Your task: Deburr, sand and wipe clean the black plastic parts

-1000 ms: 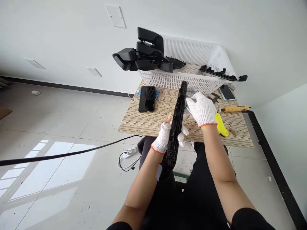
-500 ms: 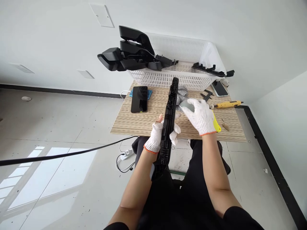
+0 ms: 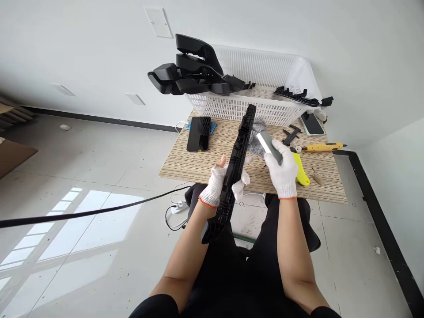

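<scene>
My left hand (image 3: pixel 215 183), in a white knit glove with the thumb bare, is wrapped around a long black plastic trim part (image 3: pixel 237 161). The part slants upward away from me, its ribbed side showing. In my gloved right hand (image 3: pixel 281 170) is a flat grey block with a light edge (image 3: pixel 269 145), held between thumb and fingers and apart from the trim part. Behind the block lies a crumpled grey cloth (image 3: pixel 255 140). A yellow-green handled tool (image 3: pixel 300 170) rests on the table just right of my right hand.
A white plastic basket (image 3: pixel 232 108) holding several black plastic parts (image 3: pixel 198 66) stands at the back of the wooden table (image 3: pixel 179 161). A black device (image 3: pixel 198 134) is at left. Calipers (image 3: pixel 291 134), a phone (image 3: pixel 312 123) and a yellow pen-like tool (image 3: pixel 323 147) lie at right. A black cable (image 3: pixel 99 213) crosses at left.
My right hand has lifted the grey block off the cloth area and turned it upright. My left hand still holds the trim part, now tilted slightly more. The view has shifted a little left.
</scene>
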`<action>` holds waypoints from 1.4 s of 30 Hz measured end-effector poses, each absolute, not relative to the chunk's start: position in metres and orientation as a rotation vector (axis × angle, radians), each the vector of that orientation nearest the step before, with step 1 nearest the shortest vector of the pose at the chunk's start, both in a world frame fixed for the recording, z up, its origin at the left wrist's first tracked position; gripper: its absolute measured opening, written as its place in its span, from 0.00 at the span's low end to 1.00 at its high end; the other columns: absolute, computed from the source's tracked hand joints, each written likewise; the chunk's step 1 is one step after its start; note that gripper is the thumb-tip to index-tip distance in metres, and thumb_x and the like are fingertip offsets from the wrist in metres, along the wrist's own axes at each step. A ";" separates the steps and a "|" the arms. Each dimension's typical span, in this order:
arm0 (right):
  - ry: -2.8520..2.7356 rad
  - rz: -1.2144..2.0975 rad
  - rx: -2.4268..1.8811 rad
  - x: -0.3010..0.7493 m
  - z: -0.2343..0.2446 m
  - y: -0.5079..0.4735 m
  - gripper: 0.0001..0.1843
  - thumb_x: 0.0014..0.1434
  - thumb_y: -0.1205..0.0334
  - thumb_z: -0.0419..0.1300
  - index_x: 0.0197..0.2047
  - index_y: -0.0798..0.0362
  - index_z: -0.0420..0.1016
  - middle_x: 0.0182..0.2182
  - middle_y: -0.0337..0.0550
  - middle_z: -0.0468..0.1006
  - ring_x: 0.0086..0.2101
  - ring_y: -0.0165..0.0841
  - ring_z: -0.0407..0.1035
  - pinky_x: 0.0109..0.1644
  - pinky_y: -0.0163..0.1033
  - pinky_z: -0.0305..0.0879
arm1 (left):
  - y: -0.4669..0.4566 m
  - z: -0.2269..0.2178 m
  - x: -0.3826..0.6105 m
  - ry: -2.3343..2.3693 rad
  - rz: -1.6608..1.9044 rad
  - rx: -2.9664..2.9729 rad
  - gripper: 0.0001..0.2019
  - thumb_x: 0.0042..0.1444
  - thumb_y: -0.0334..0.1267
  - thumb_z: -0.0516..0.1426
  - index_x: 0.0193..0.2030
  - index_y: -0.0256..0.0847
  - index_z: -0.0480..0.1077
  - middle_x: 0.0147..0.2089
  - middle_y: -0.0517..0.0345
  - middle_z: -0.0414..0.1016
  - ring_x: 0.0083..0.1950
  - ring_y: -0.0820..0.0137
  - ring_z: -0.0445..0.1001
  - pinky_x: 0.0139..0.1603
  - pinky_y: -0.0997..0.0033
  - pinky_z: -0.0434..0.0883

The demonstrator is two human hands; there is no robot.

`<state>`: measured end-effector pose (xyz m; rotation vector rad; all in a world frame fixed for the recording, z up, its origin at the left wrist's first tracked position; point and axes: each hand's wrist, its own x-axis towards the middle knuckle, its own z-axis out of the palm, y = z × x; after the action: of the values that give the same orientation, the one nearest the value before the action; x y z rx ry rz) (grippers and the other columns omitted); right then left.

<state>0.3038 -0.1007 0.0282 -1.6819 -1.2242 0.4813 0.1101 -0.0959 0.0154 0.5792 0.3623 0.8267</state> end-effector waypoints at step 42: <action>-0.732 1.160 -1.461 0.294 0.032 -0.089 0.23 0.46 0.47 0.76 0.37 0.51 0.74 0.24 0.35 0.74 0.17 0.25 0.67 0.13 0.27 0.51 | -0.087 0.015 0.107 0.095 0.533 0.471 0.49 0.43 0.87 0.37 0.30 0.37 0.68 0.17 0.62 0.55 0.13 0.76 0.49 0.08 0.74 0.48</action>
<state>0.2935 -0.0888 0.0315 -1.4607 -0.7316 1.1605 0.1074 -0.0869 0.0146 0.4710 0.0949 0.5326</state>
